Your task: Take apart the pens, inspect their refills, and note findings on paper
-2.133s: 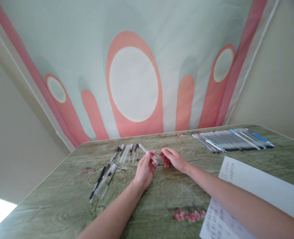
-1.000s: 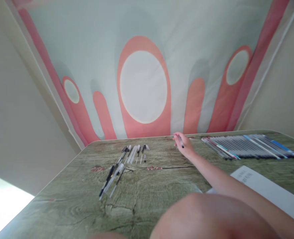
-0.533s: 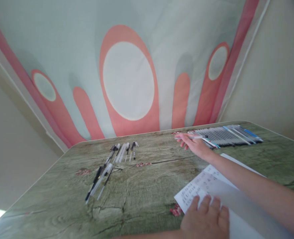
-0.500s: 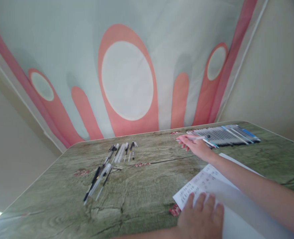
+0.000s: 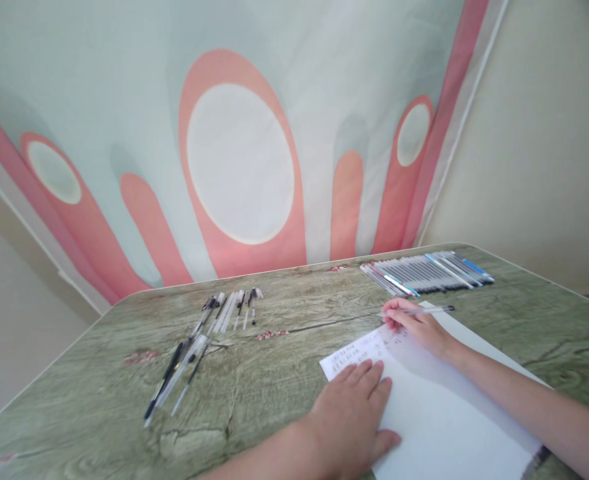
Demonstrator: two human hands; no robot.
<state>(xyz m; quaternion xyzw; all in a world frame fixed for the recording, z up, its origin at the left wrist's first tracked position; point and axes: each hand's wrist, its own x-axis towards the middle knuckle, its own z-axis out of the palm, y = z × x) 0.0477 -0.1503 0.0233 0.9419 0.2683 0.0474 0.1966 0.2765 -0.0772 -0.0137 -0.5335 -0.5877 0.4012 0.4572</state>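
At the near side of the counter, rests the left hand open and flat on written-on white paper. To the left, has loose pen parts. Farther on, grips a clear pen in the right hand, near the paper's far edge, dark end rightward. Beyond, has pens in a close row, then a pink-and-green backdrop.
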